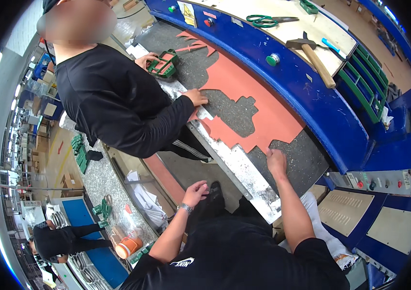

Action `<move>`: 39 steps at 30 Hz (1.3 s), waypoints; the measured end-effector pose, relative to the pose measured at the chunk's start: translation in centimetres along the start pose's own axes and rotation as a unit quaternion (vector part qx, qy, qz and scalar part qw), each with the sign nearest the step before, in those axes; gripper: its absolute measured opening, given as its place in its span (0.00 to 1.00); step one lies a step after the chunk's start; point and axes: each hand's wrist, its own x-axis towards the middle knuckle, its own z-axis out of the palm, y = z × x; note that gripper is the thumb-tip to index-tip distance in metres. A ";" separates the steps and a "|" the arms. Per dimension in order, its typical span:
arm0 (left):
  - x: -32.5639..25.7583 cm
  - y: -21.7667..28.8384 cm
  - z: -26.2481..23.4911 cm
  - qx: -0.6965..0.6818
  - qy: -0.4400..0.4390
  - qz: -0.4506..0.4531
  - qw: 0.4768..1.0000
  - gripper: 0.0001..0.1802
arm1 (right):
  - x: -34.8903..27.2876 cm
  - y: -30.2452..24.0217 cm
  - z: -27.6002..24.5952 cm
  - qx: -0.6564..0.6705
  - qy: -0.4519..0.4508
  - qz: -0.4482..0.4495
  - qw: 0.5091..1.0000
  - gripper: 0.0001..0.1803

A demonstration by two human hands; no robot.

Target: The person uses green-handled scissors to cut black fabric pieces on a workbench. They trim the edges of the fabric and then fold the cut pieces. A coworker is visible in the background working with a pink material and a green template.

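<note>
A coral-red sheet of material, with cut-out gaps and a jagged outline, lies across the dark speckled cutting bed. My right hand pinches the sheet's near corner. My left hand, with a metal watch at its wrist, hangs in the air short of the bed's white front edge. Its fingers are loosely bent and hold nothing. At the left, a co-worker in a black top rests one hand by the sheet's edge. The co-worker's other hand is on a green cutting die.
Behind the bed runs a blue machine beam with buttons. On its top lie green-handled scissors and a hammer; green dies stand at its right. A speckled table with an orange container is at the left.
</note>
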 end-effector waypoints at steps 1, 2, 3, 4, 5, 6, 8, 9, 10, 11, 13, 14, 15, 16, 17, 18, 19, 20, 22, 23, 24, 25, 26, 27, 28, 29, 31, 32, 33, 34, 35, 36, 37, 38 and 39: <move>1.0 0.3 0.2 0.001 -0.006 0.001 1.000 0.25 | -0.7 -0.4 0.0 -0.003 -0.011 0.021 1.000 0.21; 1.8 0.6 0.3 0.002 -0.015 0.000 1.000 0.25 | -0.9 -0.2 0.3 -0.008 -0.010 0.020 1.000 0.20; 2.7 1.0 0.3 -0.009 -0.013 -0.006 1.000 0.26 | -1.4 0.0 0.8 0.000 -0.003 0.020 1.000 0.21; 3.5 1.3 0.5 -0.024 -0.011 -0.013 1.000 0.28 | -1.9 0.0 0.9 0.006 0.004 0.019 1.000 0.21; 4.3 1.4 0.3 -0.039 -0.006 -0.017 0.999 0.29 | -2.2 -0.3 1.1 0.014 0.011 0.015 1.000 0.22; 5.6 1.0 0.0 -0.040 -0.016 -0.024 0.999 0.31 | -2.4 -0.2 1.3 0.003 0.012 0.008 1.000 0.22; 6.6 2.0 0.4 -0.046 -0.011 -0.029 0.998 0.32 | -2.9 -0.1 1.9 -0.016 0.017 -0.002 1.000 0.22; 6.9 2.4 0.5 -0.050 -0.007 -0.031 0.998 0.32 | -3.3 0.0 2.1 -0.021 0.021 -0.001 1.000 0.22; 7.1 2.6 0.5 -0.051 -0.015 -0.031 0.998 0.32 | -3.7 -0.3 2.2 -0.025 0.024 0.000 0.999 0.22; 7.3 2.7 0.5 -0.053 -0.023 -0.031 0.998 0.32 | -4.1 -0.5 2.3 -0.029 0.027 -0.001 0.999 0.22; 7.4 2.8 0.1 -0.053 -0.042 -0.030 0.997 0.33 | -4.6 -0.2 2.9 -0.040 0.022 -0.003 0.999 0.22; 7.3 2.7 -0.3 -0.051 -0.055 -0.030 0.997 0.35 | -4.7 -0.1 3.1 -0.043 0.020 -0.005 0.999 0.23; 7.1 2.5 -0.5 -0.049 -0.067 -0.029 0.996 0.37 | -4.6 0.0 3.2 -0.042 0.017 -0.006 0.999 0.22; 6.9 2.2 -0.8 -0.044 -0.064 -0.031 0.997 0.35 | -4.7 -0.1 3.2 -0.040 0.014 -0.004 0.999 0.22; 6.7 2.1 -1.1 -0.043 -0.062 -0.036 0.997 0.34 | -4.8 -0.2 3.2 -0.038 0.011 -0.001 0.999 0.22; 6.5 1.9 -1.4 -0.042 -0.060 -0.040 0.997 0.33 | -4.7 -0.3 3.2 -0.038 0.011 0.005 0.999 0.21; 6.3 1.7 -1.8 -0.040 -0.058 -0.048 0.996 0.32 | -5.0 -0.7 2.9 -0.038 0.010 0.013 0.999 0.21; 6.3 1.7 -2.3 -0.037 -0.059 -0.047 0.996 0.31 | -5.2 -0.9 2.7 -0.038 0.009 0.021 0.999 0.20; 6.3 1.3 -3.2 -0.029 -0.063 -0.052 0.996 0.30 | -5.3 -1.1 2.4 -0.037 0.016 0.007 0.999 0.20; 6.6 0.7 -3.8 -0.021 -0.066 -0.056 0.996 0.29 | -5.3 -1.1 2.4 -0.034 0.018 0.002 0.999 0.19; 7.1 0.2 -4.3 -0.013 -0.071 -0.060 0.996 0.28 | -5.5 -1.0 2.2 -0.041 0.020 -0.004 0.999 0.17; 7.5 -0.1 -5.0 -0.002 -0.074 -0.061 0.995 0.27 | -5.7 -1.1 2.1 -0.018 0.022 -0.001 1.000 0.16; 7.6 -0.5 -5.6 0.009 -0.071 -0.060 0.996 0.26 | -6.0 -1.2 1.9 0.005 0.023 0.002 1.000 0.15; 7.6 -1.0 -6.2 0.019 -0.065 -0.067 0.995 0.25 | -6.4 -1.1 1.9 0.028 0.026 0.005 0.999 0.14; 7.8 -1.2 -6.8 0.029 -0.060 -0.071 0.995 0.25 | -6.6 -0.7 2.0 0.031 0.061 -0.042 0.997 0.12; 8.0 -1.4 -7.4 0.039 -0.054 -0.074 0.995 0.25 | -6.7 0.0 2.3 0.040 0.070 -0.054 0.995 0.11; 8.2 -2.0 -8.5 0.049 -0.045 -0.093 0.993 0.25 | -7.0 0.8 2.8 0.060 0.087 -0.077 0.991 0.09; 8.2 -2.4 -9.0 0.055 -0.041 -0.102 0.992 0.26 | -7.0 1.0 2.7 0.070 0.080 -0.068 0.992 0.09; 8.4 -2.7 -9.3 0.062 -0.037 -0.109 0.991 0.26 | -6.8 1.2 2.6 0.081 0.072 -0.060 0.992 0.09; 8.4 -3.0 -9.6 0.069 -0.033 -0.117 0.990 0.26 | -6.7 1.3 2.5 0.092 0.064 -0.051 0.992 0.09; 8.5 -3.2 -9.9 0.076 -0.028 -0.124 0.989 0.26 | -6.6 1.5 2.5 0.091 0.064 -0.059 0.992 0.09; 8.6 -3.5 -10.3 0.088 -0.026 -0.124 0.988 0.26 | -6.4 1.6 2.5 0.090 0.064 -0.066 0.992 0.09; 8.7 -3.9 -10.5 0.099 -0.024 -0.125 0.987 0.26 | -6.4 1.3 2.3 0.088 0.062 -0.073 0.992 0.10; 8.8 -4.3 -10.7 0.109 -0.021 -0.126 0.986 0.26 | -6.4 1.0 2.1 0.118 0.054 -0.040 0.991 0.10; 9.0 -4.6 -11.0 0.121 -0.021 -0.127 0.984 0.26 | -6.5 0.6 1.9 0.148 0.045 -0.007 0.988 0.11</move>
